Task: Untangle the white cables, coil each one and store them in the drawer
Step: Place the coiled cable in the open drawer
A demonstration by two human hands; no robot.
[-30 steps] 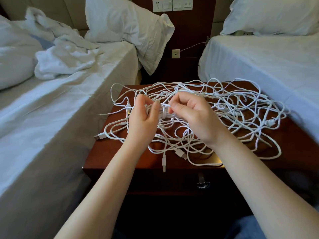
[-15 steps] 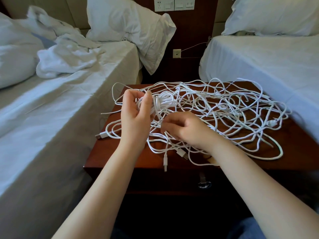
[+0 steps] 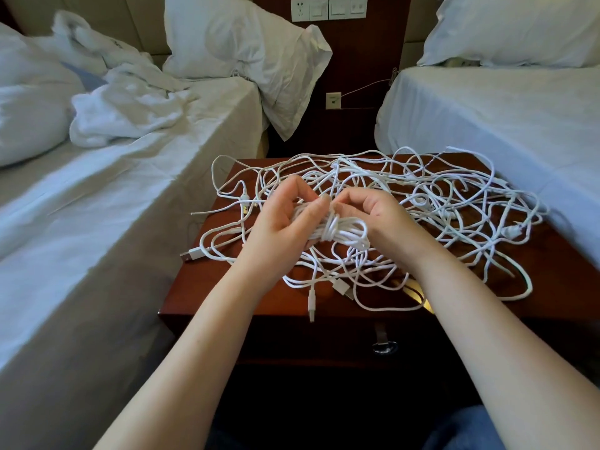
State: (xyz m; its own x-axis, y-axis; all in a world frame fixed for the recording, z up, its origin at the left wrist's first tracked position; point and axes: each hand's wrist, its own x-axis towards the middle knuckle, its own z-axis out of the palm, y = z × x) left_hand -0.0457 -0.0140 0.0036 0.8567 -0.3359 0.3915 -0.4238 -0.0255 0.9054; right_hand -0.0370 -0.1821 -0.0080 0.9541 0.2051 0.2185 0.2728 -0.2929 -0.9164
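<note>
Cables [image 3: 422, 203] lie in a loose white heap across the top of the dark wooden desk [image 3: 207, 287], between the two beds, and one of them is already gathered into a small coil [image 3: 337, 230] held just above the near middle of the pile. The left hand [image 3: 279, 222] has its grip closed around the left end of that coil; the right hand [image 3: 373, 212] pinches the cable at the wrapped waist, thumb and fingers closed on it.

These cords look light, thin and limp, with a smooth sheath that probably slides easily, so loops are likely to spring open unless the waist is kept pinched. The stiff plugs [image 3: 194, 254] make the surest places to take hold and to trace a strand from.

Much is hard to read: how many cables make up the heap, and which strand joins which plug. The coil's free end is hidden by the fingers. The drawer [image 3: 324, 345] front sits in shadow under the desk edge, apparently shut, with only a metal pull [image 3: 384, 345] showing.
</note>
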